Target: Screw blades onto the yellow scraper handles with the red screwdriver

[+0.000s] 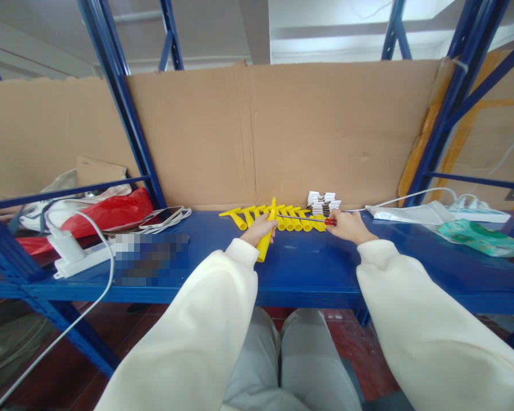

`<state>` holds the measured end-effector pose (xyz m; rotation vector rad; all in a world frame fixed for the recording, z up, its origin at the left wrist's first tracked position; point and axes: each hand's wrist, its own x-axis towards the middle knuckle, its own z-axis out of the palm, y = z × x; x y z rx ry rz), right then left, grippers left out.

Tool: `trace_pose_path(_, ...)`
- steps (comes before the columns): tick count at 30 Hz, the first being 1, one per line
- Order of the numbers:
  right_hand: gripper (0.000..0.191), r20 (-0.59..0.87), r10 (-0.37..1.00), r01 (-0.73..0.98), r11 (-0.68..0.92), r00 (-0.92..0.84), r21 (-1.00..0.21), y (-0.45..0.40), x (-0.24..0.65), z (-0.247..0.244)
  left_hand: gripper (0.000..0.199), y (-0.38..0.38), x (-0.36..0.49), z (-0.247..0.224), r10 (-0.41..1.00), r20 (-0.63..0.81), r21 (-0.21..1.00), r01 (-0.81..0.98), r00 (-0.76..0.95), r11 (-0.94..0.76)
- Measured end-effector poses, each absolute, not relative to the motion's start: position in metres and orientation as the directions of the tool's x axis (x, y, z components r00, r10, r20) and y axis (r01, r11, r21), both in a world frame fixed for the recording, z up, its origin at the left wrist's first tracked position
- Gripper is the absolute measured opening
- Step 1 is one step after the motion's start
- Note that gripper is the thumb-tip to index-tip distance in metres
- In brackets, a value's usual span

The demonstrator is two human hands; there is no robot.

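Observation:
My left hand [259, 228] is closed around a yellow tapered plastic piece [264, 246], which it holds tilted above the blue shelf [302, 268]. My right hand [348, 226] grips the red handle of a screwdriver [297, 217]. Its thin metal shaft points left, and the tip reaches the yellow piece near my left fingers; whether it touches a screw is too small to tell. Behind both hands lies a row of several similar yellow pieces [294, 225], partly hidden by the shaft and my left hand. Small white parts with dark edges [322, 203] are stacked just beyond my right hand.
A cardboard sheet [325, 125] closes off the back. To the left are a white power strip [79, 260] with a cable, a red bag [111, 214] and a blurred-out object [152, 260]. To the right lie a green packet [482, 237] and a white pouch [413, 213]. Blue posts flank the shelf.

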<state>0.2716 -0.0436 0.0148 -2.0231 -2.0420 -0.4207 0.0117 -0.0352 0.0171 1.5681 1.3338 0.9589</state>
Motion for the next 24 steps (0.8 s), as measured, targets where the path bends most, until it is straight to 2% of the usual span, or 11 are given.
trace_pose_path(24, 0.021, 0.325, 0.946, 1.000, 0.011, -0.015, 0.015, -0.0385, 0.2767, 0.0106, 0.016, -0.0351, 0.0116, 0.0156, 0.989, 0.030, 0.933, 0.350, 0.148, -0.081)
